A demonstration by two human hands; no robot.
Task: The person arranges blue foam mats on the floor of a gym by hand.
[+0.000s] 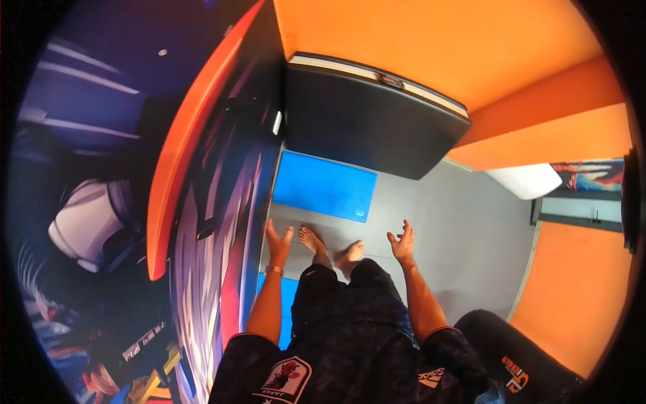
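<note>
Both of my arms reach forward, low over the floor. My left hand (279, 242) has its fingers apart and holds nothing; it is close to the wall with the printed mural (222, 249). A band (274, 269) circles that wrist. On the other side, my right hand (402, 244) is also empty, with fingers spread and slightly curled. Between and below the hands show my bare feet (311, 239), standing on the grey floor. Just ahead of them lies a blue textured mat (326, 185), nearest to my left hand.
A large black padded panel or folded table (370, 114) stands against the orange wall ahead. An orange-red edge (185, 155) runs along the mural wall. Behind my right arm is a black chair or bag (511, 357). Another blue mat (286, 310) lies beside my left leg. A white object (528, 180) is at right.
</note>
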